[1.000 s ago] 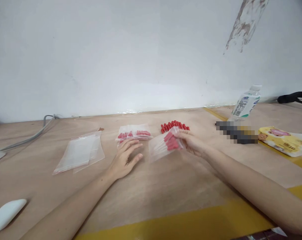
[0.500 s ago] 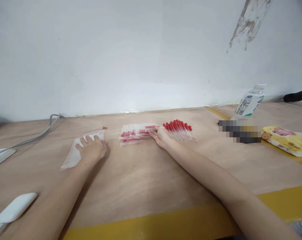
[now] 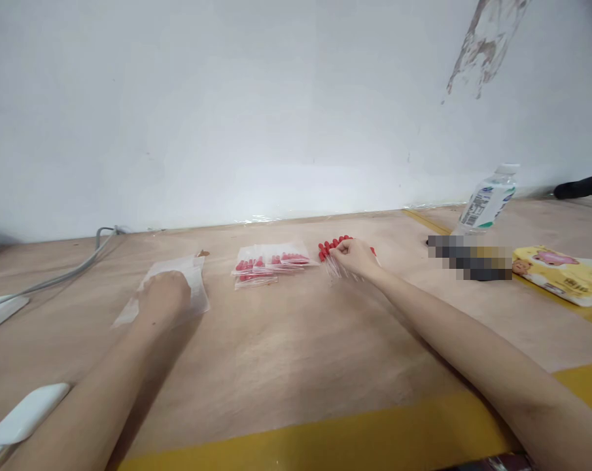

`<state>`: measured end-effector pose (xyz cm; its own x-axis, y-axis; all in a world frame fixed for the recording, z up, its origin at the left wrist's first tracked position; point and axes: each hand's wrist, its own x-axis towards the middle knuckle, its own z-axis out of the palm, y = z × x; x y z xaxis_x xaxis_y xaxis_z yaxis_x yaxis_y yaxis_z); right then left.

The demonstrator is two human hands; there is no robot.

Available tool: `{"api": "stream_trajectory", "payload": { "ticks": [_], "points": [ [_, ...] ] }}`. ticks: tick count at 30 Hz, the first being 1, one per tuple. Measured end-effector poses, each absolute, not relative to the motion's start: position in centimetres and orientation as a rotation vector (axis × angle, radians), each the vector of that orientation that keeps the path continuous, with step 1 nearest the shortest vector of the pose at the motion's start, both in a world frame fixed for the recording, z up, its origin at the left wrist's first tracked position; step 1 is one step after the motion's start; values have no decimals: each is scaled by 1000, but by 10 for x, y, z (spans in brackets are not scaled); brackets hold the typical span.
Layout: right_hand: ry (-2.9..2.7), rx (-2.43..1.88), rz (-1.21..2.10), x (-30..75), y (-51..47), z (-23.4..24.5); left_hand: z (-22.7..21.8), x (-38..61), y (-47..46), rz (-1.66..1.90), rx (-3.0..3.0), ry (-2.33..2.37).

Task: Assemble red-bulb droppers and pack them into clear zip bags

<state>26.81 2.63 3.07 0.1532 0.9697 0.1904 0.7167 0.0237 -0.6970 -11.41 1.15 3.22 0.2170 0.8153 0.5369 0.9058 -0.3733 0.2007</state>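
My left hand is curled over a small stack of clear plastic zip bags on the left of the table. Its fingers look closed on a bag, with the fingertips mostly hidden. My right hand pinches at a row of thin clear-stemmed droppers with red bulbs. It covers the middle and right of the row. Between my hands lie several filled zip bags, overlapping, with red-bulbed droppers inside.
A clear bottle with a label stands tilted at the back right. A yellow printed packet lies right of a blurred-out dark object. A grey cable and a white device are on the left. Yellow tape runs along the front.
My right hand has left the filled bags and moved right onto the loose droppers. My left hand has gone from spread fingers to curled and shifted slightly left and nearer on the bags.
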Motion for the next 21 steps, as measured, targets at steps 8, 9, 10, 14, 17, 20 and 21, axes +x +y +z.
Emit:
{"api": "stream_trajectory", "payload": {
  "ticks": [8,9,10,14,17,20,21],
  "points": [
    [-1856,-1882,31,265,25,15,33,-17,-32,-451,-2899,-800],
    [-1873,-1892,24,263,26,14,31,-11,-36,-409,-2969,-718],
    [-1889,-1908,23,261,26,13,29,-7,-41,-397,-3017,-682],
    [-1913,-1991,38,252,30,15,24,4,-52,-544,-3060,-916],
    [-1899,-2037,77,245,34,19,14,19,-60,-717,-2903,-1328],
    [-1875,-2056,141,240,38,22,5,31,-67,-602,-2835,-1500],
    [-1856,-2063,165,239,39,22,5,32,-68,-529,-2863,-1473]
  ]
}}
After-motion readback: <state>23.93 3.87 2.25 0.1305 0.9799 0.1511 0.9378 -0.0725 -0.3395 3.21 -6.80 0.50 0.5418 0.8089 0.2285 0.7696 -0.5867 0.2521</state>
